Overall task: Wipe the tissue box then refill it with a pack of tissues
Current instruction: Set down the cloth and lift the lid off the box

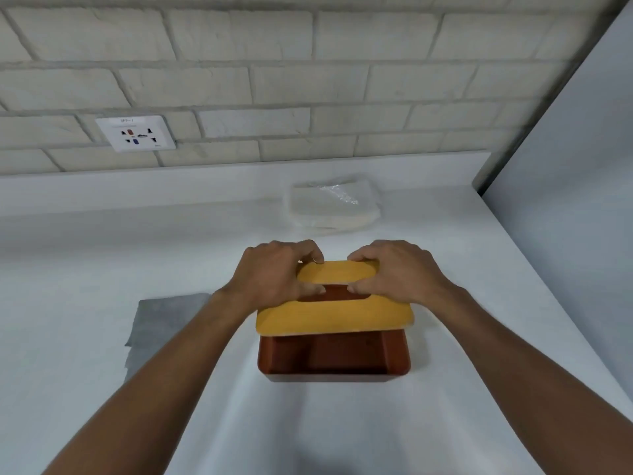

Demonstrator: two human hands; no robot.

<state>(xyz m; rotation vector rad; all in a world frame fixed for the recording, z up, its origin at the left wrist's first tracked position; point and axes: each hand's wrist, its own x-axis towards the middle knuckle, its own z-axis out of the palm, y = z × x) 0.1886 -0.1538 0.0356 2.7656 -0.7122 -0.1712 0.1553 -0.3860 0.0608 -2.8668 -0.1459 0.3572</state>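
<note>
Head view: both forearms reach in from the near edge of the white counter [102,255].
Box base: the brown tissue box [334,358] sits at centre, open towards the camera and empty; it looks rigid and light, best steadied by its side walls.
Lid: the yellow lid [335,311] is raised and tilted over the base; stiff, probably smooth, so the slot gives the surest hold.
Left hand [277,274]: closed on the lid's left end, thumb in the slot.
Right hand [399,270]: closed likewise on the right end.
Cloth: a grey cloth [161,323] lies flat, left of the box.
Tissue pack [334,205]: further back, well apart; soft, slippery film, best grasped across its sides.
</note>
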